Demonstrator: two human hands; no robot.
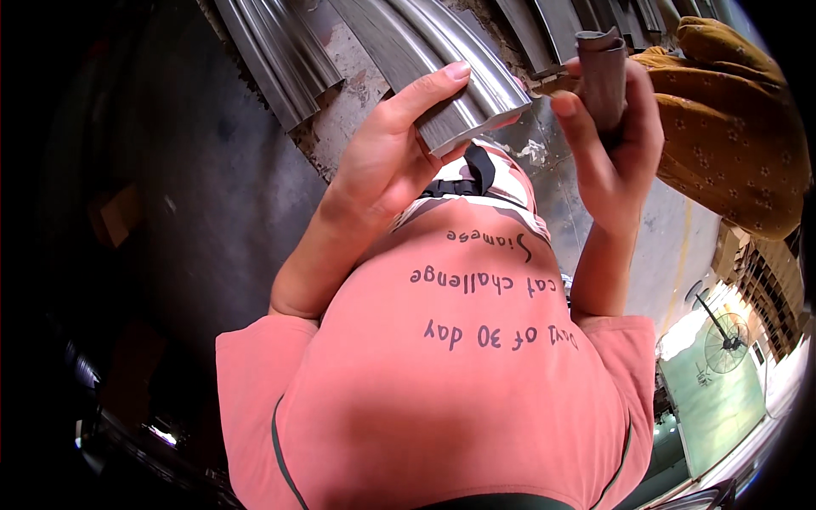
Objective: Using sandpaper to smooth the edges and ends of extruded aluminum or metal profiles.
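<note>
My left hand (387,140) is closed around the near end of a long, shiny metal profile (450,64). Its thumb lies on the ridged upper face, and the fingers go underneath, partly hidden. The profile runs away from me toward the top edge, with its cut end pointing at my body. To the right of that end, my right hand (616,149) grips a grey-brown rolled-up sheet (602,81), held upright. The roll's upper edge is uneven and layered, and it is apart from the metal.
More metal profiles (280,59) lie at the upper left, others (535,34) at the upper right. Brown flowered fabric (731,127) bulges close to my right hand. A standing fan (727,340) is far off at right, and a box-like brown thing (115,214) sits on the dark floor (212,187) at left.
</note>
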